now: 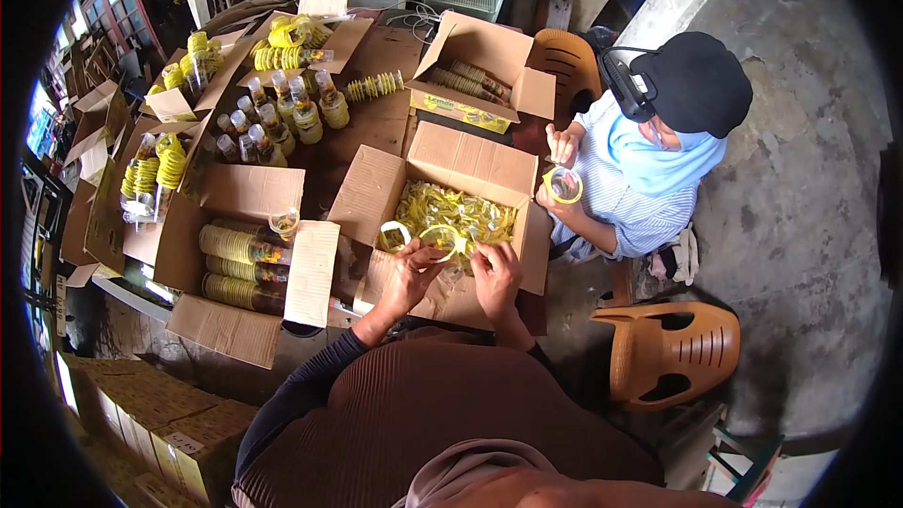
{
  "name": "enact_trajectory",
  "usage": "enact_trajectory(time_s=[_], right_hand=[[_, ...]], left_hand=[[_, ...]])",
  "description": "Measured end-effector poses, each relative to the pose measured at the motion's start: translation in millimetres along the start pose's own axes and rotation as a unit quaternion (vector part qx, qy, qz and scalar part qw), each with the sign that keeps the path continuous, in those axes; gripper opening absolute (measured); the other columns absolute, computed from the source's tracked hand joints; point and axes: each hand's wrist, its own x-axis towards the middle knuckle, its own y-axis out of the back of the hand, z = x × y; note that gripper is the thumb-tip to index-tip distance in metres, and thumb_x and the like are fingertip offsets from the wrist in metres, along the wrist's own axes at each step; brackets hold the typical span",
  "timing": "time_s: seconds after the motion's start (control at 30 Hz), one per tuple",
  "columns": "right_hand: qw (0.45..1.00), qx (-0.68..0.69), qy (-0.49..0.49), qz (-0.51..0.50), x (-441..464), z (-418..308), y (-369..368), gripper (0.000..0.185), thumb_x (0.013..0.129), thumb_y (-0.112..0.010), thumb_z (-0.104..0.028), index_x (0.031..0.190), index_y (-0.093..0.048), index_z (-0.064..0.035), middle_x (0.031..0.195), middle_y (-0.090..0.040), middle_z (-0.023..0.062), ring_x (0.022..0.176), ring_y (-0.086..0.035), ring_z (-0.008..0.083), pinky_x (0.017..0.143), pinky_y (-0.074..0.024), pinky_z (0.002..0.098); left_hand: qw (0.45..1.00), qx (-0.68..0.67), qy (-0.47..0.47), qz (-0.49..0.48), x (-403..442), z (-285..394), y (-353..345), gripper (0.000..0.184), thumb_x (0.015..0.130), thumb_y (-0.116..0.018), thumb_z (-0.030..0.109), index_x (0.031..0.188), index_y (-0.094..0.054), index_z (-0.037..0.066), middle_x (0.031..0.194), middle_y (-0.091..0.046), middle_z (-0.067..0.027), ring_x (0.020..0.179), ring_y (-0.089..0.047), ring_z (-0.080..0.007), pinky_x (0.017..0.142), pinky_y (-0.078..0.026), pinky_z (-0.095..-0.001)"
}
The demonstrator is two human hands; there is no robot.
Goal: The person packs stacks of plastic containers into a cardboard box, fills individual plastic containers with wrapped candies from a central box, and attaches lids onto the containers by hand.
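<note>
My left hand (412, 275) is closed around a clear plastic cup (442, 241) with a yellow rim, its mouth turned up toward me. Close to its right, my right hand (497, 271) has thumb and fingers pinched together; whatever is between them is too small to make out. Both hands are over the near side of an open cardboard box (470, 158) filled with small yellow-and-clear packets (466, 212). Another yellow-rimmed cup (393, 236) stands at the left edge of the packets, beside my left hand.
Left, an open carton (252, 190) holds stacked cups (240, 268), with a single cup (284, 224) on its edge. Several bottle-like stacks (273, 118) stand behind. A co-worker (649, 160) at right holds a cup (564, 185). An orange chair (673, 353) lies at right.
</note>
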Motion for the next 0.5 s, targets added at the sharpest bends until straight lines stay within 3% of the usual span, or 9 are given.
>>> enact_trajectory(time_s=[0.1,0.17,0.23,0.27,0.4,0.5], right_hand=[[0.997,-0.063,0.041,0.006,-7,-13,7,0.014,0.075,-0.068,-0.002,0.087,-0.065,-0.0068,0.074,-0.052,0.0086,0.068,-0.055,0.0264,0.06,-0.0448,0.0366],[0.995,-0.053,0.077,0.015,-8,-18,6,0.013,0.075,-0.069,-0.004,0.087,-0.065,-0.0074,0.073,-0.051,0.0076,0.068,-0.055,0.0264,0.06,-0.0444,0.0369],[0.992,-0.074,0.103,-0.011,-11,-21,3,0.01,0.076,-0.069,-0.006,0.085,-0.064,-0.0071,0.074,-0.051,0.007,0.068,-0.055,0.0259,0.06,-0.0441,0.0376],[0.993,-0.082,0.083,-0.016,-11,-20,-1,0.009,0.076,-0.068,-0.006,0.084,-0.063,-0.006,0.074,-0.051,0.0077,0.069,-0.055,0.0257,0.061,-0.0448,0.0377],[1.0,-0.007,-0.013,-0.023,2,-19,-5,0.009,0.076,-0.067,-0.002,0.084,-0.062,-0.0017,0.074,-0.053,0.0105,0.064,-0.056,0.0278,0.057,-0.0445,0.0364],[0.998,0.056,-0.032,-0.009,3,-19,-6,0.01,0.076,-0.066,0.0,0.085,-0.063,-0.0012,0.074,-0.054,0.0109,0.062,-0.056,0.0278,0.055,-0.0445,0.0358]], left_hand=[[0.997,0.011,0.078,-0.009,2,1,11,0.015,0.076,-0.072,0.002,0.09,-0.067,-0.002,0.084,-0.063,-0.0125,0.084,-0.063,-0.0269,0.073,-0.052,-0.0329],[0.998,0.013,0.064,0.005,3,-7,11,0.015,0.075,-0.072,0.002,0.089,-0.067,-0.002,0.083,-0.063,-0.0125,0.083,-0.064,-0.0268,0.073,-0.052,-0.0335],[0.997,0.045,-0.047,0.031,1,-15,7,0.017,0.071,-0.076,0.003,0.087,-0.071,0.002,0.077,-0.064,-0.0085,0.076,-0.063,-0.0229,0.067,-0.051,-0.0328],[1.0,0.025,-0.004,0.0,0,-9,10,0.02,0.072,-0.075,0.003,0.091,-0.071,0.004,0.083,-0.065,-0.0094,0.082,-0.064,-0.0245,0.071,-0.051,-0.034],[0.998,-0.025,-0.004,-0.059,-2,-9,13,0.02,0.073,-0.074,0.003,0.092,-0.07,0.004,0.097,-0.065,-0.0102,0.097,-0.063,-0.026,0.082,-0.05,-0.0334],[0.998,-0.014,-0.037,-0.048,5,-1,21,0.019,0.072,-0.073,0.001,0.09,-0.068,0.004,0.1,-0.061,-0.0108,0.096,-0.061,-0.0263,0.081,-0.05,-0.0341]])
